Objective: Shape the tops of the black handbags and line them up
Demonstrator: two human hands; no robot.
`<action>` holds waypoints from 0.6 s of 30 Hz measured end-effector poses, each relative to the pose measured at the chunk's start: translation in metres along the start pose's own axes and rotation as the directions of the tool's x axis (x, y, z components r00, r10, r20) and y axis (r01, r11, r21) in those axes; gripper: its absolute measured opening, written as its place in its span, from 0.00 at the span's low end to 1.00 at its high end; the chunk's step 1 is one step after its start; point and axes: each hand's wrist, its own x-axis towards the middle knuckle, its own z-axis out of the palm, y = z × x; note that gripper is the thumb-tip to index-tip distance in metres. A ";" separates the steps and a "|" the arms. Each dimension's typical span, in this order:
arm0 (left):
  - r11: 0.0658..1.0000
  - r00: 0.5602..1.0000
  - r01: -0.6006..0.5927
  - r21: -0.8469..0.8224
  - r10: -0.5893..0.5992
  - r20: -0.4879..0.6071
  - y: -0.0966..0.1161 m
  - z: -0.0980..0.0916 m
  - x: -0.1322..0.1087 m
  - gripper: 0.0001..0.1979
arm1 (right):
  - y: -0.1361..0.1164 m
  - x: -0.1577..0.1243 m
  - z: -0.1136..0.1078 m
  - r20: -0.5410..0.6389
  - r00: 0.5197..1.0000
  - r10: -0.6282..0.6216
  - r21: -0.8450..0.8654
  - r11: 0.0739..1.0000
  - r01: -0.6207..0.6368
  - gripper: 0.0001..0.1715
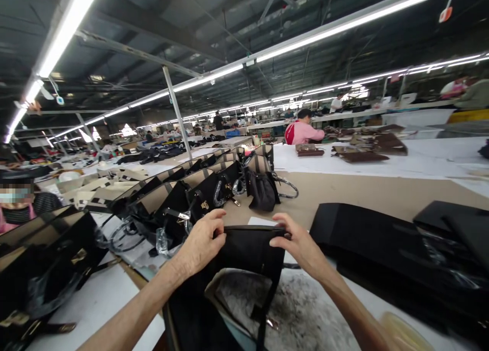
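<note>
A black handbag (250, 249) stands in front of me, its upper edge stretched level between my two hands. My left hand (206, 240) is closed on the left corner of that edge, thumb and fingers pinched together. At the right corner, my right hand (297, 240) grips the same edge between thumb and fingers. Below the edge, a black strap hangs down with a small shiny metal piece (272, 323) near it. The lower part of the bag is partly hidden by my left forearm. Under it lies a white sheet (309, 305) with dark smudges.
Rows of black and beige handbags (198, 188) with plastic-wrapped handles stand at the left. Large black pieces (367, 239) lie on the right. Brown pieces (376, 142) rest on the white table beyond, near a person in pink (305, 131). Another person (42, 200) is at far left.
</note>
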 end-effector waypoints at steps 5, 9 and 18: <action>0.999 1.000 0.005 -0.042 -0.005 0.003 -0.006 -0.003 -0.001 0.07 | -0.015 -0.002 0.006 -0.029 0.995 -0.093 -0.025 0.995 0.092 0.18; 0.995 1.000 -0.012 -0.104 0.014 0.017 -0.006 -0.005 -0.002 0.07 | -0.021 0.009 -0.001 0.006 0.996 -0.090 -0.074 0.993 0.090 0.11; 0.975 0.995 -0.030 -0.221 0.050 0.083 -0.008 -0.005 0.006 0.10 | -0.006 0.021 -0.015 0.039 0.998 -0.054 -0.040 0.998 0.056 0.11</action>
